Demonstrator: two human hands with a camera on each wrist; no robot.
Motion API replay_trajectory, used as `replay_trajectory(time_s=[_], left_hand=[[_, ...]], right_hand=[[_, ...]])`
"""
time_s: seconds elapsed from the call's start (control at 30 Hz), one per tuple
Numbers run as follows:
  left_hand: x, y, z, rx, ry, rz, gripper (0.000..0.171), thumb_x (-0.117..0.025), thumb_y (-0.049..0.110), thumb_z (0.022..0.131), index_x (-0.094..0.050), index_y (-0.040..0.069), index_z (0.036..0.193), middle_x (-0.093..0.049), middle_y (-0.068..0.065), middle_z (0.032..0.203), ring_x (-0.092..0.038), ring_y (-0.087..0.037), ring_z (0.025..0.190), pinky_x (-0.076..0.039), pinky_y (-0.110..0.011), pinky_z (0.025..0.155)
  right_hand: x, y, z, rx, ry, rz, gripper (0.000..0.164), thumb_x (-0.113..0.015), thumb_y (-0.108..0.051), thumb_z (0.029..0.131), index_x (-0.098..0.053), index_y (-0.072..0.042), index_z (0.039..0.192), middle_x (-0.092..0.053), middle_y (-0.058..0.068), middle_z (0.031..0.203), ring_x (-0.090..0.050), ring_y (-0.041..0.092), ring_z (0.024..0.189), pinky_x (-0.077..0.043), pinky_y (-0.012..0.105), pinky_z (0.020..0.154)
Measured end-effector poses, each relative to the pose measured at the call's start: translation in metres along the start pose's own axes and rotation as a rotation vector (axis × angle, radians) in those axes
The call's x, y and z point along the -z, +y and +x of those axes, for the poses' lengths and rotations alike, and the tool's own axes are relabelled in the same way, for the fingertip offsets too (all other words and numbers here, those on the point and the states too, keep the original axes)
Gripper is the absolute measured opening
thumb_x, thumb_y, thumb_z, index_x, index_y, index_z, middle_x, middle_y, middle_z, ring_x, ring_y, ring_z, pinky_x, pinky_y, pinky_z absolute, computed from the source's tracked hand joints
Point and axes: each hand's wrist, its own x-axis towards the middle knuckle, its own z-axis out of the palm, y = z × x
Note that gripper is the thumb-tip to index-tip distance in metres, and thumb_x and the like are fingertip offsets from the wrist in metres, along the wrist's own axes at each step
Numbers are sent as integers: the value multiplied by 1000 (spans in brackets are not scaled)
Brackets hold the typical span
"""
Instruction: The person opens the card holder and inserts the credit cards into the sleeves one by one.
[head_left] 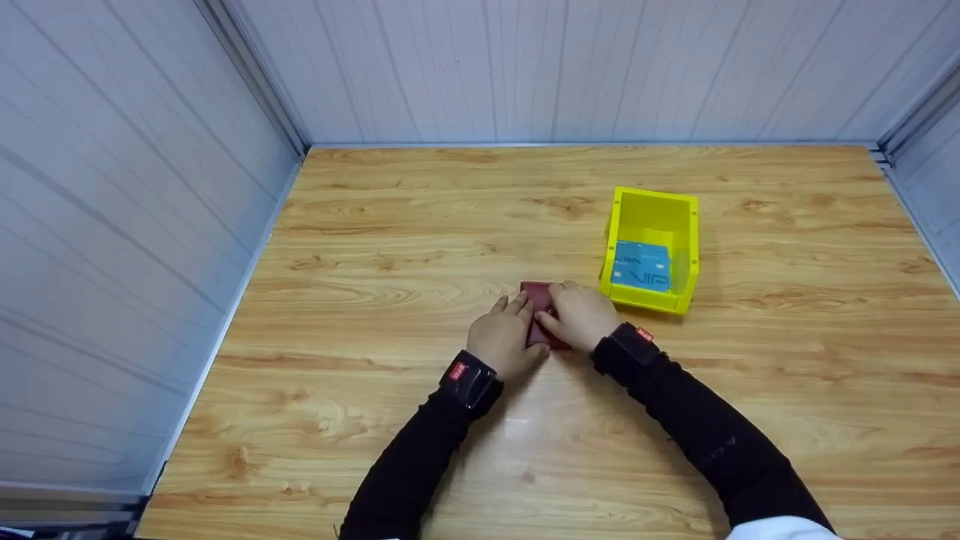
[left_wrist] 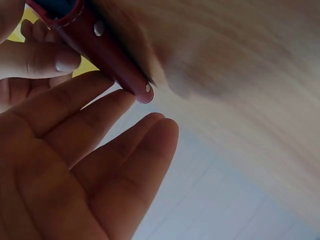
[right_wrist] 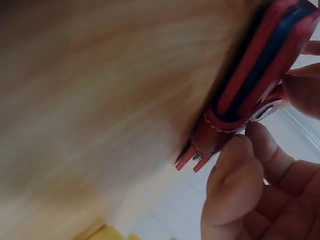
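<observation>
A dark red leather card wallet (head_left: 540, 336) with a strap (right_wrist: 212, 135) and a round metal snap (right_wrist: 265, 110) lies on the wooden table between both hands. Along its left side, my left hand (head_left: 501, 337) lays nearly straight fingers; its thumb is at the near end. Two of those fingertips touch the wallet's rounded spine in the left wrist view, while the others extend past it. My right hand (head_left: 585, 315) has its fingers bent over the right side, thumb and forefinger pinching at the strap. Part of the wallet is hidden under the hands.
A yellow plastic bin (head_left: 694, 262) stands just beyond the right hand. Inside it are blue cards (head_left: 641, 266) printed with "VIP". Pale panel walls (head_left: 480, 67) enclose the wooden table (head_left: 360, 300) at the back and sides.
</observation>
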Motion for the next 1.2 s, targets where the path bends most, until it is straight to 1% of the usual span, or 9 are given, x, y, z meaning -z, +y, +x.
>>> replay_trajectory(time_s=[0.2, 0.33, 0.4, 0.5, 0.6, 0.77, 0.87, 1.0, 1.2], left_hand=[[-3, 0, 0, 0, 31, -3, 69, -66, 47, 87, -51, 7, 142, -48, -8, 150, -50, -35, 133, -49, -42, 103], [-2, -1, -1, -1, 56, -11, 66, -67, 44, 86, -55, 6, 138, -51, -8, 147, -54, -35, 130, -50, -43, 100], [-1, -1, -2, 0, 65, -18, 64, -67, 42, 86, -57, 6, 137, -52, -7, 146, -55, -36, 129, -51, -44, 99], [0, -1, -2, -3, 76, -22, 62, -68, 41, 86, -57, 6, 137, -54, -8, 145, -56, -35, 128, -52, -44, 98], [0, -1, -1, -3, 58, -18, 65, -69, 44, 86, -56, 7, 138, -52, -7, 146, -55, -34, 129, -52, -44, 98], [-1, -1, -1, -2, 36, -21, 66, -69, 47, 86, -56, 9, 138, -51, -6, 147, -54, -33, 130, -52, -45, 98], [-2, -1, -1, -4, 37, -19, 66, -69, 47, 85, -57, 9, 138, -51, -7, 147, -55, -33, 129, -52, -46, 97], [-2, 0, 0, -2, 32, -5, 67, -70, 48, 85, -57, 8, 138, -51, -7, 147, -54, -33, 130, -52, -45, 98], [-2, 0, 1, 8, 33, 9, 66, -70, 47, 85, -58, 7, 136, -52, -7, 146, -54, -34, 130, -52, -45, 98]], right_hand=[[-5, -2, 1, 43, 33, -54, 36, -63, -35, 92, -64, 1, 100, -68, 19, 93, -67, 37, 80, -54, 50, 70], [-5, -3, 2, 46, 5, -75, 44, -61, -42, 92, -64, 0, 104, -67, 20, 97, -67, 38, 81, -54, 50, 68], [-5, -4, 2, 46, -4, -79, 43, -61, -41, 92, -64, 0, 105, -67, 20, 98, -67, 38, 81, -55, 51, 68], [-6, -5, 3, 48, 6, -79, 36, -60, -34, 94, -64, 1, 102, -67, 21, 96, -67, 40, 79, -55, 52, 67], [-8, -6, 3, 51, 36, -97, 29, -58, -26, 94, -64, 2, 97, -66, 21, 91, -66, 40, 75, -55, 52, 64], [-13, -6, 2, 74, 66, -166, 25, -56, -19, 93, -65, 4, 91, -67, 20, 85, -66, 37, 72, -56, 51, 61], [-13, -6, 2, 80, 49, -169, 23, -56, -17, 93, -66, 3, 89, -67, 19, 86, -66, 36, 72, -56, 50, 61], [-9, -2, 2, 67, -6, -95, 22, -52, -14, 95, -65, 3, 93, -67, 19, 89, -67, 37, 76, -56, 50, 67], [7, 8, 3, -22, -90, 155, 24, -45, -16, 101, -61, -1, 89, -64, 15, 83, -62, 31, 78, -52, 45, 74]])
